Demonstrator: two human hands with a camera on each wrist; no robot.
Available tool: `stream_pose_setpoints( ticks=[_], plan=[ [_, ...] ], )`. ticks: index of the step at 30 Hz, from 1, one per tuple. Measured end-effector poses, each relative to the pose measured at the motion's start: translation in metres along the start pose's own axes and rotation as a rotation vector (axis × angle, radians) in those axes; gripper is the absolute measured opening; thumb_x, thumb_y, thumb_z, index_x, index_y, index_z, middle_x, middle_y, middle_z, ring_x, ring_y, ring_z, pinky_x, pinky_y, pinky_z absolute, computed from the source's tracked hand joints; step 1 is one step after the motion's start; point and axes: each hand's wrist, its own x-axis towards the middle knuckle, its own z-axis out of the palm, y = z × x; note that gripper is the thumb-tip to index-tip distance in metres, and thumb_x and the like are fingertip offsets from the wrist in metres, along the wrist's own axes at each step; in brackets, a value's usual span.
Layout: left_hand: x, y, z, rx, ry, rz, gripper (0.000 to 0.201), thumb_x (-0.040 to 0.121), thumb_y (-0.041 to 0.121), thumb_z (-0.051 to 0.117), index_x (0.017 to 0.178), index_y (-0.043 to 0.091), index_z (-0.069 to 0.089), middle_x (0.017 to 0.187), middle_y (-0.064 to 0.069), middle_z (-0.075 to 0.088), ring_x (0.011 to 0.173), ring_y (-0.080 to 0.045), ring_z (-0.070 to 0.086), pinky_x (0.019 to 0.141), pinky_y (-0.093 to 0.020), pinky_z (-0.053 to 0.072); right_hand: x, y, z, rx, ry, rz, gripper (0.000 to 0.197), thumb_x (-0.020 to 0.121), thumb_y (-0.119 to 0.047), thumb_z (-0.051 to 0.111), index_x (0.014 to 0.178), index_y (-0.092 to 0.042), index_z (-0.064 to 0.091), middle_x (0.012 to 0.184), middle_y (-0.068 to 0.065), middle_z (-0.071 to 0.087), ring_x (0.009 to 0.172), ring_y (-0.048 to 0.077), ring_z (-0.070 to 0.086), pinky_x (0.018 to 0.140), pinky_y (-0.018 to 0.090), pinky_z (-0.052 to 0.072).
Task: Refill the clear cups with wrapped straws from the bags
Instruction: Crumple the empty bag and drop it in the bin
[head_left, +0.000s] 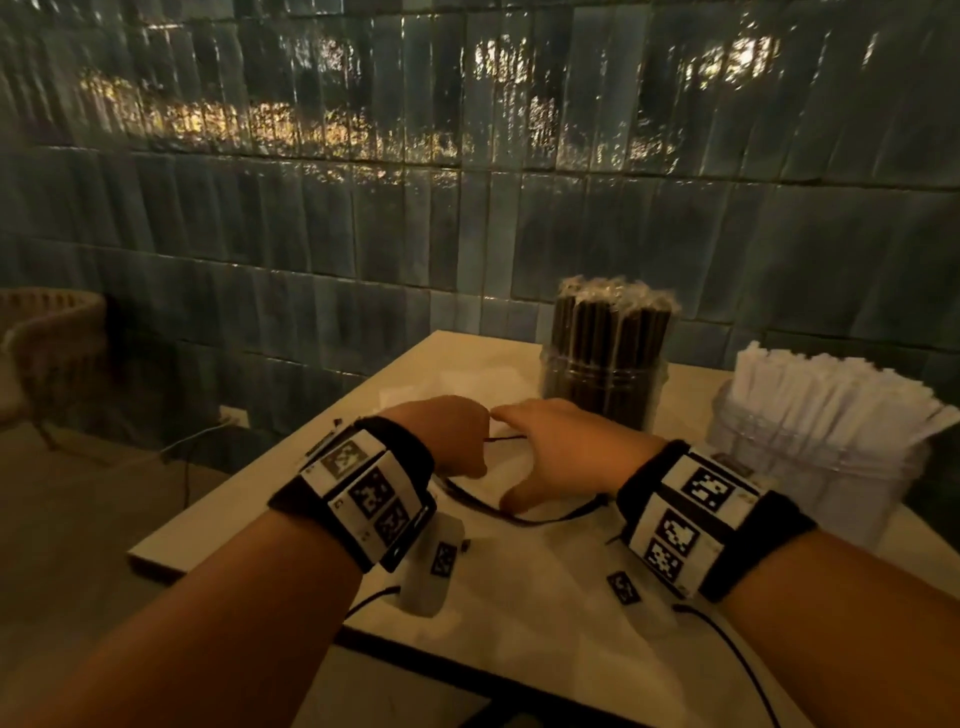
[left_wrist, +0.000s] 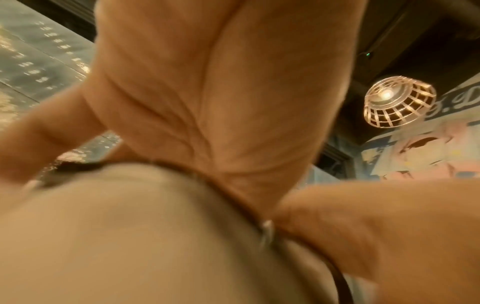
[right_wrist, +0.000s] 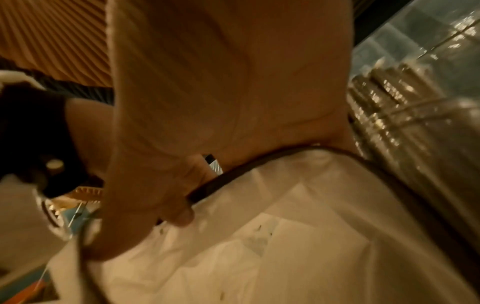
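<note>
Head view, dark straws (head_left: 608, 332) upright, cup (head_left: 597, 384) full

Wristband markers (head_left: 370, 491): black-and-white square code patterns are showing on the white panels of both wrist bands; no letters or digits are reading out.
Loose tags on table (head_left: 623, 587): the same coded squares are showing, carrying no legible text.
Wall sign (left_wrist: 457, 102): pale cursive lettering is showing on a dark band behind the hanging wire lamp (left_wrist: 400, 100); a fragment resembling "D" is appearing, the rest too blurred to read.
Straw wrappers and cups: no print is showing legibly.
</note>
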Motion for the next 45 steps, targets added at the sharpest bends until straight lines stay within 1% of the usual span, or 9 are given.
stream_pose_setpoints(
  ticks=[3,11,17,23,28,30,35,39,45],
  plan=[
    [-0.001,-0.005,0.006,-0.026,0.032,0.061,0.030,0.100,0.019,0.040,0.115,0.004,0.060,0.113,-0.012,0.061,0.070,-0.015,0.052,0.054,-0.009,0.039,0.010,-0.006,0.015,-0.006,-0.125,-0.004,0.108,0.050,-0.065,0.078,0.142,-0.036,0.028,0.133,-0.004,0.051,0.115,0.021,0.052,0.096,0.044,0.046],
    [0.004,-0.041,-0.002,-0.243,0.370,-0.003,0.014,0.099,0.014,0.037,0.102,0.017,0.050,0.105,-0.006,0.055,0.087,-0.016,0.043,0.076,-0.025,0.031,0.009,-0.009,-0.004,0.726,-0.196,-0.027,0.056,0.084,-0.043,0.063,0.134,-0.029,0.043,0.130,-0.005,0.055,0.115,0.012,0.053,0.100,0.032,0.042],
    [0.008,-0.040,-0.005,-0.415,0.467,-0.024,0.016,0.099,0.016,0.035,0.097,0.020,0.050,0.096,0.002,0.050,0.086,-0.017,0.047,0.074,-0.027,0.034,0.002,-0.021,0.020,0.310,-0.139,0.029,0.132,0.044,-0.064,0.080,0.148,-0.032,0.005,0.139,-0.006,0.044,0.119,0.017,0.051,0.099,0.037,0.046],
    [-0.002,-0.025,-0.016,-0.834,0.554,0.119,0.014,0.098,0.025,0.042,0.085,0.027,0.045,0.082,0.000,0.054,0.069,-0.016,0.055,0.051,-0.026,0.046,0.016,-0.011,0.024,0.291,0.327,0.157,0.024,0.084,-0.010,0.055,0.105,-0.019,0.058,0.092,0.003,0.063,0.092,0.027,0.062,0.070,0.027,0.045],
    [-0.001,-0.055,-0.022,-0.924,0.834,-0.162,0.028,0.093,0.040,0.048,0.105,0.015,0.048,0.090,-0.001,0.057,0.080,-0.020,0.056,0.064,-0.033,0.044,0.012,0.011,-0.014,0.509,0.660,0.147,0.023,0.090,-0.012,0.050,0.093,-0.035,0.051,0.076,-0.016,0.050,0.074,0.007,0.049,0.072,0.024,0.038],
    [0.004,-0.068,-0.014,-0.571,0.605,-0.377,0.039,0.094,0.036,0.048,0.115,0.003,0.051,0.101,-0.010,0.058,0.090,-0.026,0.055,0.072,-0.034,0.041,0.013,0.015,-0.021,0.521,0.713,0.151,0.022,0.091,-0.014,0.052,0.099,-0.034,0.050,0.081,-0.016,0.050,0.079,0.009,0.047,0.076,0.026,0.037],
    [0.020,-0.066,0.021,-0.087,-0.077,-0.362,0.054,0.097,0.041,0.047,0.139,0.008,0.042,0.145,-0.010,0.042,0.133,-0.027,0.038,0.109,-0.036,0.028,0.011,0.006,-0.022,0.561,0.720,0.132,0.038,0.091,-0.008,0.048,0.125,-0.024,0.047,0.097,-0.006,0.051,0.089,0.012,0.047,0.081,0.028,0.037],
    [0.029,-0.069,0.033,-0.054,-0.217,-0.426,0.070,0.089,0.047,0.058,0.144,0.010,0.035,0.148,-0.009,0.038,0.135,-0.027,0.035,0.112,-0.038,0.028,0.011,0.003,-0.020,0.545,0.715,0.108,0.043,0.090,-0.002,0.045,0.127,-0.023,0.041,0.086,-0.011,0.047,0.072,0.005,0.043,0.075,0.029,0.036],
    [0.026,-0.069,0.036,-0.202,-0.149,-0.450,0.067,0.086,0.042,0.064,0.139,0.009,0.041,0.141,-0.010,0.047,0.129,-0.029,0.042,0.109,-0.039,0.034,0.013,0.010,-0.017,0.553,0.714,0.134,0.044,0.090,0.000,0.044,0.127,-0.023,0.041,0.097,-0.004,0.050,0.087,0.013,0.047,0.079,0.029,0.037]
  ],
)
